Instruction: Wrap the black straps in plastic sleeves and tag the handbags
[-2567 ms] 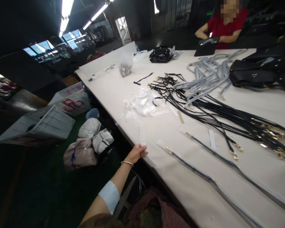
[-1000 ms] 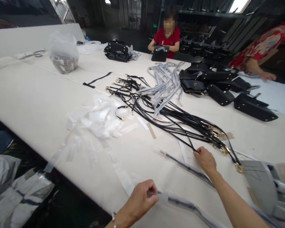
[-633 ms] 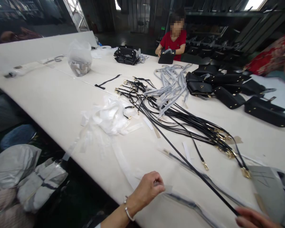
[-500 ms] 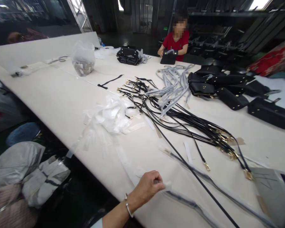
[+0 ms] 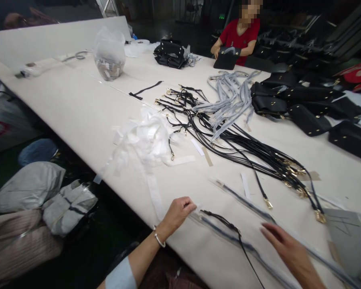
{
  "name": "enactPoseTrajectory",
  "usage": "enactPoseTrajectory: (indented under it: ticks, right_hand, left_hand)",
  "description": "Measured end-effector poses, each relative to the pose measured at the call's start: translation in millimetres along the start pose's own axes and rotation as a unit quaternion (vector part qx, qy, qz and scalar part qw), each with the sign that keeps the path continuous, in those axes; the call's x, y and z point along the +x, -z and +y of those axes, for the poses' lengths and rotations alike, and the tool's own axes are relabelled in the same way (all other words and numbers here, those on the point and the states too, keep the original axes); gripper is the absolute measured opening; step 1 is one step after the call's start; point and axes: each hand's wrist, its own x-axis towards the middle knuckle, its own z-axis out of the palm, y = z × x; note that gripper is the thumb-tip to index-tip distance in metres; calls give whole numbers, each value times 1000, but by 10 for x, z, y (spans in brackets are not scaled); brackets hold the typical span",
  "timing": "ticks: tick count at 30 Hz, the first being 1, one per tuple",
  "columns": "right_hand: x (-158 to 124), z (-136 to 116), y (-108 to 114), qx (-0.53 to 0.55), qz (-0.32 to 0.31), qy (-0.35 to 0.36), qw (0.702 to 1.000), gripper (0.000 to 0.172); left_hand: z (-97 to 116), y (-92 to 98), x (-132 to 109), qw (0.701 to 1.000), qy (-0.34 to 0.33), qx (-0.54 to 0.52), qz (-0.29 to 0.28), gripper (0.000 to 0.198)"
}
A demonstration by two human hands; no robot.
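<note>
My left hand (image 5: pixel 178 212), with a bracelet at the wrist, is closed in a pinch at the near table edge. Its fingertips hold the end of a clear plastic sleeve (image 5: pixel 225 236), which runs down to the right. Along that sleeve lies a thin black strap (image 5: pixel 221 218), its doubled end close to my left fingertips. My right hand (image 5: pixel 289 251) is slightly blurred, fingers stretched out and holding nothing visible. It hovers between this sleeve and a second, filled plastic sleeve (image 5: pixel 249 205). Beyond them lies a bundle of black straps (image 5: pixel 243 146) with gold clasps.
Crumpled white plastic film (image 5: pixel 149 138) lies at the left. Grey wrapped straps (image 5: pixel 228 102) and black bags (image 5: pixel 309 120) are farther back. A grey object (image 5: pixel 345 237) stands at right. Across the white table (image 5: pixel 78 108), a person in red (image 5: pixel 237 38) handles a black bag.
My right hand has come into view from the lower right. The long black strap that crossed the table now lies with its doubled end along the near sleeve. The camera view has shifted.
</note>
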Motion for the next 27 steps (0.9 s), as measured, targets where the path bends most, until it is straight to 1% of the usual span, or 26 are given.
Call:
enactPoseTrajectory:
  ticks: [1,2,3,4,5,6,8,9,10,11,12,13,14,15,16,17,18,19,20,22,25,27]
  right_hand:
    - [12,-164,-253,17,-50,48,997,41]
    - [21,-320,-505,10,-87,117,989,38]
    - [22,-453,-737,-5,-90,186,978,31]
    - [7,-549,-933,-8,-91,216,972,24]
    - [-24,-604,-1085,-16,-84,245,966,20]
    - [-68,-617,-1192,-21,-73,260,963,21]
    - [-178,-555,-1298,-33,-52,270,961,28]
    - [-234,-502,-1316,-43,-39,272,961,29]
    - [-283,-449,-1325,-52,-25,271,961,30]
    - [-323,-401,-1332,-62,-12,269,961,29]
    - [-352,-365,-1341,-71,-1,268,961,28]
    - [-371,-339,-1351,-78,7,268,960,26]
    - [-382,-325,-1361,-82,15,272,959,25]
    - [-387,-320,-1370,-84,21,278,957,23]
    - [-387,-323,-1377,-85,27,285,954,21]
    - [-384,-332,-1383,-84,32,292,952,20]
    - [-378,-344,-1388,-82,37,299,950,19]
    - [-367,-360,-1394,-79,41,303,949,18]
    - [-351,-377,-1400,-73,45,305,948,18]
    - [-306,-415,-1406,-57,47,304,950,20]
    - [-268,-438,-1332,-18,36,285,958,23]
    - [-351,-379,-1178,10,33,250,968,24]
  left_hand:
    - [-25,79,0,1000,4,4,15,24]
    - [-53,175,-4,999,8,8,32,25]
    - [-84,286,-15,999,12,14,50,26]
    - [-119,408,-34,997,16,19,69,26]
    - [-155,532,-61,995,23,25,90,27]
    - [-189,650,-94,993,30,31,113,28]
    - [-240,820,-169,986,34,44,157,28]
    - [-250,851,-202,984,24,53,166,27]
    - [-248,835,-229,986,2,61,158,26]
    - [-233,769,-249,989,-30,66,127,24]
    - [-208,656,-264,992,-69,68,77,22]
    - [-177,502,-275,991,-111,70,11,20]
    - [-146,317,-284,983,-154,77,-62,18]
    - [-121,117,-291,967,-195,93,-132,16]
    - [-109,-85,-294,944,-237,121,-193,16]
    - [-112,-275,-289,915,-277,162,-243,16]
    - [-133,-440,-275,883,-313,212,-277,17]
    - [-169,-575,-248,851,-343,263,-298,17]
    - [-218,-674,-212,823,-366,308,-306,16]
    - [-335,-777,-121,780,-396,375,-307,14]
    - [-488,-794,1,740,-437,410,-305,16]
    - [-538,-797,46,728,-449,420,-304,18]
